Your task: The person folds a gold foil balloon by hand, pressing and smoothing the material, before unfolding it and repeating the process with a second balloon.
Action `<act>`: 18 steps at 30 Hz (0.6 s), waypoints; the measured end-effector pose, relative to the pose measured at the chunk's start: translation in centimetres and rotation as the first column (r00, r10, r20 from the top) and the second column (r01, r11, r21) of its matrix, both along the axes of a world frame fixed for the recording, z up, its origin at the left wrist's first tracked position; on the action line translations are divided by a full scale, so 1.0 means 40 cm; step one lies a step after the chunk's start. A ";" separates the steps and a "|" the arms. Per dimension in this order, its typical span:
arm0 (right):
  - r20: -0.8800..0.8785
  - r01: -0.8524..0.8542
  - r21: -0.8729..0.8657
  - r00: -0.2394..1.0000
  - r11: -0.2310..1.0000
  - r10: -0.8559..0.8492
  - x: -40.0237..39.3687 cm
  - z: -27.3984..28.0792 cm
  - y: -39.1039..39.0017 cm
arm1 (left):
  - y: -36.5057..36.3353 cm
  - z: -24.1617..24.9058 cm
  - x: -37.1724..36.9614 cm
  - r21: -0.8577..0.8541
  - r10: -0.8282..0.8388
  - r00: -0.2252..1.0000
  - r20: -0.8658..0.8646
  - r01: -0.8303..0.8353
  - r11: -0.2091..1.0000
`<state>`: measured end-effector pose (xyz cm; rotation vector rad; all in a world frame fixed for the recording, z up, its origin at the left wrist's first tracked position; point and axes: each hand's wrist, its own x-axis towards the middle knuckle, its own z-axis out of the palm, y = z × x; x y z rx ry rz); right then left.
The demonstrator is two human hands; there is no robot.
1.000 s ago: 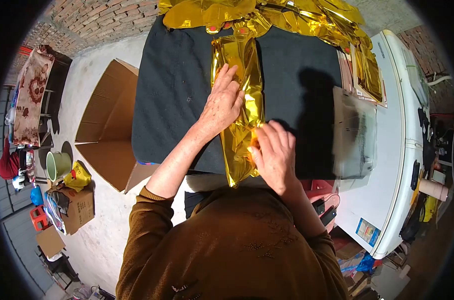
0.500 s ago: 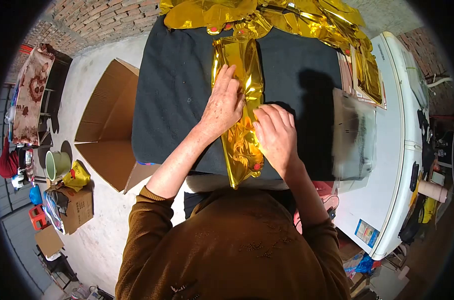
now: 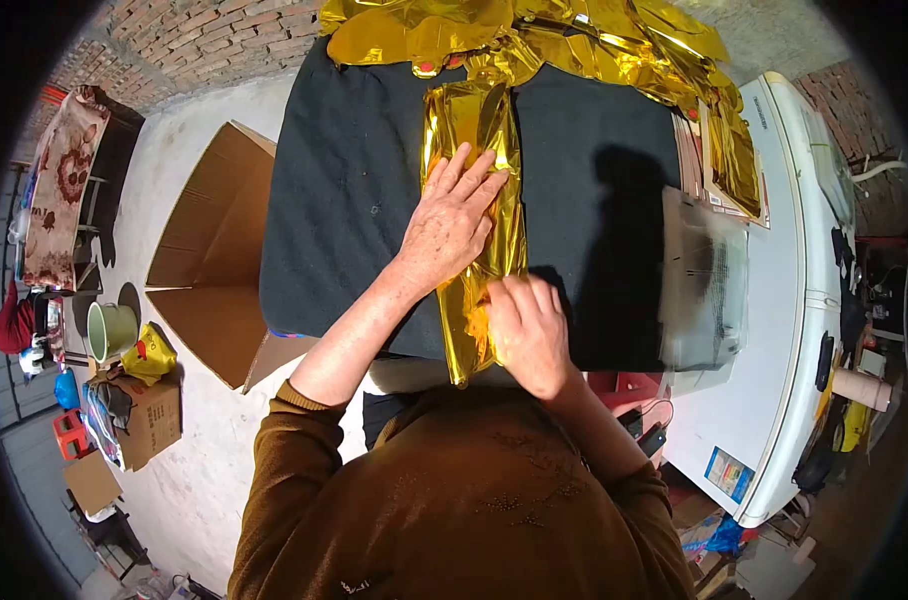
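A long folded strip of shiny gold foil (image 3: 464,130), which looks like a flat, uninflated balloon, lies lengthwise on a black cloth (image 3: 334,220). My left hand (image 3: 452,220) rests flat on its middle, fingers stretched and spread. Lower down, my right hand (image 3: 530,330) has its fingers bent and pressed together at the foil's right edge. The fingertips are partly hidden, and the foil beneath them is crumpled. More gold foil pieces (image 3: 414,38) with red spots are spread along the far end of the cloth.
An open cardboard box (image 3: 199,320) stands on the floor to the left. At the right, a clear plastic sheet (image 3: 709,290) and a foil-covered stack (image 3: 739,165) lie beside a white appliance (image 3: 784,400). A green bucket (image 3: 112,330) stands farther left.
My right hand has moved down along the foil towards my body, its fingers more curled. My left hand has stayed on the middle and flattened, with its fingers spreading.
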<state>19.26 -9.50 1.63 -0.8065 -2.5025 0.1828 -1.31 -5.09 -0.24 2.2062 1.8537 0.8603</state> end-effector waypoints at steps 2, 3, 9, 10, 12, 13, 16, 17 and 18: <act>-0.025 -0.037 -0.029 0.999 0.999 0.036 0.009 -0.002 -0.036 | -0.003 -0.003 0.004 -0.002 0.008 1.000 -0.022 -0.008 1.000; -0.035 -0.046 -0.028 0.998 0.999 0.045 0.011 -0.005 -0.049 | -0.002 -0.007 0.005 0.004 0.011 0.999 -0.046 -0.011 1.000; -0.097 -0.165 -0.104 0.983 0.981 0.155 0.040 0.031 -0.073 | 0.000 -0.017 0.007 0.031 0.022 0.992 -0.125 -0.018 0.999; -0.125 -0.185 -0.090 0.977 0.979 0.173 0.043 0.045 -0.059 | -0.001 -0.021 0.007 0.030 0.025 0.991 -0.130 -0.021 0.999; -0.319 -0.115 0.115 0.936 0.987 0.146 0.040 0.009 -0.016 | 0.003 -0.024 0.007 0.035 0.026 0.989 -0.144 -0.021 0.999; -0.191 -0.085 0.052 0.977 0.995 0.093 0.033 0.037 0.003 | 0.001 -0.025 0.008 0.037 0.021 0.990 -0.142 -0.016 0.999; 0.070 -0.024 -0.051 0.997 0.998 0.028 0.019 0.051 0.032 | 0.004 -0.025 0.003 0.048 0.019 0.989 -0.148 -0.012 0.999; 0.110 -0.013 -0.062 0.994 0.998 0.020 0.013 0.035 0.027 | 0.004 -0.027 0.003 0.046 0.019 0.988 -0.151 -0.013 0.999; 0.152 0.000 -0.075 0.988 0.997 0.011 0.010 0.016 0.019 | 0.003 -0.026 0.006 0.041 0.018 0.988 -0.150 -0.012 0.999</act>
